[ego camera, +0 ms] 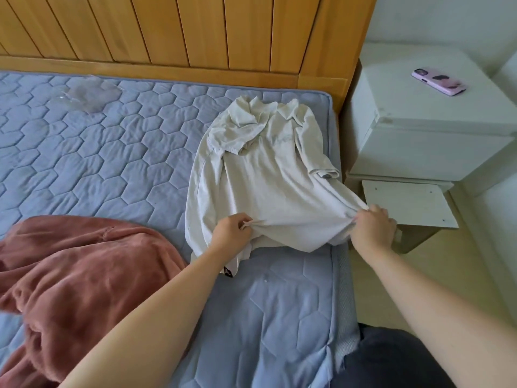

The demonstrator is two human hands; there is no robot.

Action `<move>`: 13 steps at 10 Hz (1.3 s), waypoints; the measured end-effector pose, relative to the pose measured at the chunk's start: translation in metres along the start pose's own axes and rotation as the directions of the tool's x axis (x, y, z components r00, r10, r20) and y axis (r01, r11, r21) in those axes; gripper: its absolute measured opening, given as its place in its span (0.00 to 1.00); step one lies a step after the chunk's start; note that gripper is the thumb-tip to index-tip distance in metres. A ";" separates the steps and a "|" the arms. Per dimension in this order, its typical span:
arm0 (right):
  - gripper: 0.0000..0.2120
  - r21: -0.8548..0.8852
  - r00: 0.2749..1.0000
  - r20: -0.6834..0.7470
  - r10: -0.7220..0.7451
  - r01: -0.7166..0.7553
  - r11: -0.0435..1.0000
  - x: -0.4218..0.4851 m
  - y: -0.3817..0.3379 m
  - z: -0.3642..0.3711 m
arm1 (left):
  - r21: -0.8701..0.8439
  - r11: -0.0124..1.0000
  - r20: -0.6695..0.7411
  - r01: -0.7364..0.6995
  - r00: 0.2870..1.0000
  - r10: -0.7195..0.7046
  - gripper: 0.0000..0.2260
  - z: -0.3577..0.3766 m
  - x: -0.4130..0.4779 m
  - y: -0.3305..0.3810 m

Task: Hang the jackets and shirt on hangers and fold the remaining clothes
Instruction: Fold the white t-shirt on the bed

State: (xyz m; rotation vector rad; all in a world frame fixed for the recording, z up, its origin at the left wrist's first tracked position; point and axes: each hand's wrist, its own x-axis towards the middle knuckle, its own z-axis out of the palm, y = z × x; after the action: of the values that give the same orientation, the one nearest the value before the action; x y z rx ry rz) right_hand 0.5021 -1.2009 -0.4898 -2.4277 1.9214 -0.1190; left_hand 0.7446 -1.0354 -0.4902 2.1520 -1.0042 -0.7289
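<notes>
Shirt, cream, short-sleeved with collar (265, 186), lies on the blue quilted mattress (112, 152), centre of view running toward 1 o'clock. Its collar end points to 12 o'clock, toward the wooden headboard (167, 32). The hem end is nearest the person, by the mattress's right edge. Both sleeves are folded in over the body, and one cuff (324, 172) lies at the 2 o'clock side of the garment.

Left hand (230, 231) pinches a bunch of fabric at the hem, fingers curled round it, just below centre. Right hand (373, 229) grips the hem's other corner at 4 o'clock, past the mattress edge, fabric drawn taut up to it. The hands are well apart, with the hem stretched between them and lifted slightly off the bed. A small dark label (228, 272) shows under the left wrist.

Rust-pink fleece garment (78, 275) lies crumpled on the mattress at 8 o'clock, apart from the shirt.

White nightstand (419, 130) stands beside the bed at 2 o'clock, with a phone in a pink case (438, 81) on top. A white flat panel (405, 205) sits low against it at 3 o'clock, just beyond the right hand.
</notes>
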 end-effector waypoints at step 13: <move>0.09 0.381 0.904 0.050 0.425 -0.411 0.828 -0.055 0.056 -0.074 | -0.474 0.773 -0.340 0.422 0.722 -0.603 0.13 -0.109 -0.086 -0.015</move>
State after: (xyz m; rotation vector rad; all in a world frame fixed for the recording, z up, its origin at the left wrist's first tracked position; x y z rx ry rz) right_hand 0.4284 -1.1592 -0.4223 -1.7284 2.1500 -0.4750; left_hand 0.7803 -0.9243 -0.4136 2.1200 0.0328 -0.5261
